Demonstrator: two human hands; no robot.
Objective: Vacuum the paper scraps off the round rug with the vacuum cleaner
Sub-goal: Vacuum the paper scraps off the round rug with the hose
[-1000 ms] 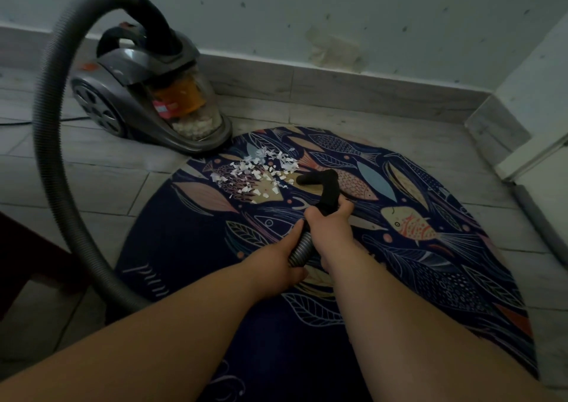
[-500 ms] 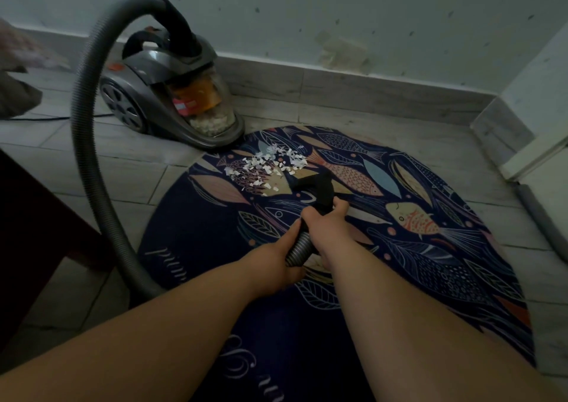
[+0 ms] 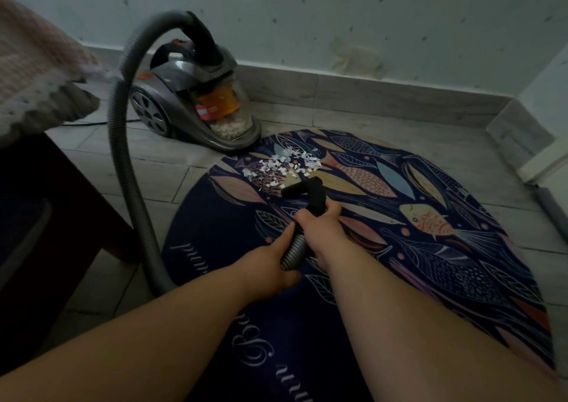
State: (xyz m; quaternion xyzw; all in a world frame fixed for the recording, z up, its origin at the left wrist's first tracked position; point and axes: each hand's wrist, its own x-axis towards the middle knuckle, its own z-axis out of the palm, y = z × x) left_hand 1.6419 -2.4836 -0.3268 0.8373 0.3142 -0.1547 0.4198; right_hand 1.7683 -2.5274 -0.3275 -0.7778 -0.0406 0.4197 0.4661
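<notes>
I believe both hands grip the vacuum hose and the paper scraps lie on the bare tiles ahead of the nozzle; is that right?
Not quite: in the head view the paper scraps lie on the round rug, not the tiles. The left hand and right hand do grip the hose, nozzle just short of them.

Dim, cool grey-blue light, soft shadows only. The brightest area is the wall (image 3: 338, 17) behind the round rug (image 3: 215, 232). The dark furniture (image 3: 46, 217) left of the rug sinks to near-black. Paper scraps (image 3: 285, 164) at the rug's far edge are the crispest whites. The cloth (image 3: 37, 72) far left of the rug is blurred. Wide-angle distortion: the skirting (image 3: 368, 94) behind the rug curves, and the forearms (image 3: 415, 324) over the rug's near edge are stretched.
</notes>
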